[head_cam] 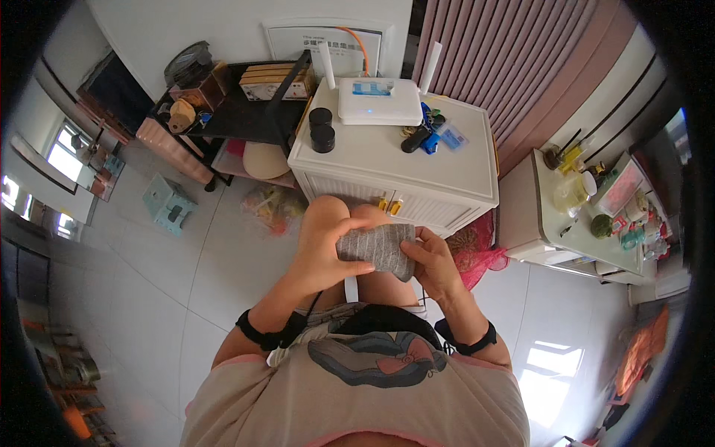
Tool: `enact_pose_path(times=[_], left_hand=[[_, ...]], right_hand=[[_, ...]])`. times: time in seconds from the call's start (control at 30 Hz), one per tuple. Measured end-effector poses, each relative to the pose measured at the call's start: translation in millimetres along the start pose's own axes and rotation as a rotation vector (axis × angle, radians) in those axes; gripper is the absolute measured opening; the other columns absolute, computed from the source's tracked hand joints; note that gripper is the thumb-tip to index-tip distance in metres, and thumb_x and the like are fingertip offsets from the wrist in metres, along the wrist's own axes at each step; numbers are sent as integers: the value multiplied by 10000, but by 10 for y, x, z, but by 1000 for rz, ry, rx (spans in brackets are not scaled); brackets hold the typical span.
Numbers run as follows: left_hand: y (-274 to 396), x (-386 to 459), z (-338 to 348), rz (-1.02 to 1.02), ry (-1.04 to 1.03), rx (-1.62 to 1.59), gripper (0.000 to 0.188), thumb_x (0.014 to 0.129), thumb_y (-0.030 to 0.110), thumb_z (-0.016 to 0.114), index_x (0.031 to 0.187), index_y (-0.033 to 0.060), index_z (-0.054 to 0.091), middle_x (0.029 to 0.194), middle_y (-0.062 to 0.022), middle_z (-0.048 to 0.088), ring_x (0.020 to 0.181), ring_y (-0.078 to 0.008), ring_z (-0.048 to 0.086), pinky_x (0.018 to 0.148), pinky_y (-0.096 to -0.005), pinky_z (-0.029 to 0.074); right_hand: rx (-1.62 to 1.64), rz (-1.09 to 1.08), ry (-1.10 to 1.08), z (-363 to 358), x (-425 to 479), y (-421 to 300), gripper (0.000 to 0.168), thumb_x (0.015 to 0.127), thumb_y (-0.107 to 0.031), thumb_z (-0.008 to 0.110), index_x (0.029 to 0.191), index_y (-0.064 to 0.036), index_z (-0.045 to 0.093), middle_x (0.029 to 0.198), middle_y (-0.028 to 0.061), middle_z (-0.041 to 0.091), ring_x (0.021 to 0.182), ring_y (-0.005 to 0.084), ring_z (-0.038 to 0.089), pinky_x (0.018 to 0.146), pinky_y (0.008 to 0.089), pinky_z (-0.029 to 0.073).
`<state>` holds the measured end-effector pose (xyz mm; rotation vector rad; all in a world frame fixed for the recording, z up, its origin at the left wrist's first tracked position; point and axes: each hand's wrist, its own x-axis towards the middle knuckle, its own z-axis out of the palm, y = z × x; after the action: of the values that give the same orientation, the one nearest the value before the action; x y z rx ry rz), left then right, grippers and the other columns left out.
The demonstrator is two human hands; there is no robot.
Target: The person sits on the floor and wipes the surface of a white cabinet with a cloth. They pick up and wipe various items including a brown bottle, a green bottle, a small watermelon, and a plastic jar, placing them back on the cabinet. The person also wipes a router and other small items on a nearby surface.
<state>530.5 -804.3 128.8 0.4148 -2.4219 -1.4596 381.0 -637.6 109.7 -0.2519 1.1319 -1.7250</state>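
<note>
Above my lap I hold a grey striped piece of cloth (377, 250), folded into a small flat pad; its exact kind is not clear. My left hand (321, 248) grips its left end, the thumb along the lower edge and the fingers along the upper one. At the right end, my right hand (435, 262) pinches the cloth between thumb and fingers. Just beyond both hands stands a white cabinet (385, 156) with two yellow handles (389, 206) on its doors.
On the cabinet are a white router (380, 101), two black jars (322, 131) and keys (420, 137). A black cart (234, 120) stands left, a pale blue step stool (167, 202) on the floor. Right are a pink bag (477, 265) and a cluttered white sideboard (550, 207).
</note>
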Motion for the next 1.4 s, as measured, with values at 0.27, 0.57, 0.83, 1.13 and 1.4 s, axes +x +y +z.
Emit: enact_pose_path(times=[0.27, 0.57, 0.83, 1.13, 1.4], left_hand=[[43, -26, -58, 95, 29, 283, 238, 728, 65, 682, 917, -36, 579, 756, -197, 550, 705, -343, 551, 618, -381, 425], [16, -50, -125, 87, 126, 228, 281, 713, 160, 709, 889, -18, 581, 890, -215, 506, 806, -375, 513, 680, -435, 408], [-38, -105, -137, -25, 107, 208, 259, 723, 141, 684, 929, 1, 612, 951, -231, 503, 879, -403, 516, 734, -441, 427], [-122, -61, -69, 5, 76, 179, 317, 707, 139, 716, 948, -20, 584, 896, -189, 484, 793, -351, 517, 681, -410, 424], [-97, -46, -65, -63, 25, 135, 296, 725, 161, 704, 962, 20, 597, 950, -217, 514, 878, -391, 542, 716, -424, 446]], right_hand=[[-534, -131, -90, -150, 285, -327, 276, 844, 14, 593, 1109, 4, 517, 931, 88, 630, 807, 130, 607, 656, 259, 494], [-1687, -959, 327, -847, 1744, -1012, 406, 754, 28, 569, 1151, -58, 548, 1072, 190, 571, 968, 393, 564, 848, 430, 479], [-1676, -719, 457, -771, 1884, -950, 196, 706, 3, 589, 899, -12, 619, 936, 225, 577, 899, 387, 549, 774, 449, 472], [-1857, -799, 648, -1440, 1721, -1134, 201, 712, 16, 580, 908, -10, 616, 940, 224, 570, 917, 389, 544, 798, 438, 472], [-1721, -689, 575, -936, 1827, -1309, 319, 750, -230, 668, 963, 2, 620, 1005, 194, 616, 921, 392, 579, 801, 424, 484]])
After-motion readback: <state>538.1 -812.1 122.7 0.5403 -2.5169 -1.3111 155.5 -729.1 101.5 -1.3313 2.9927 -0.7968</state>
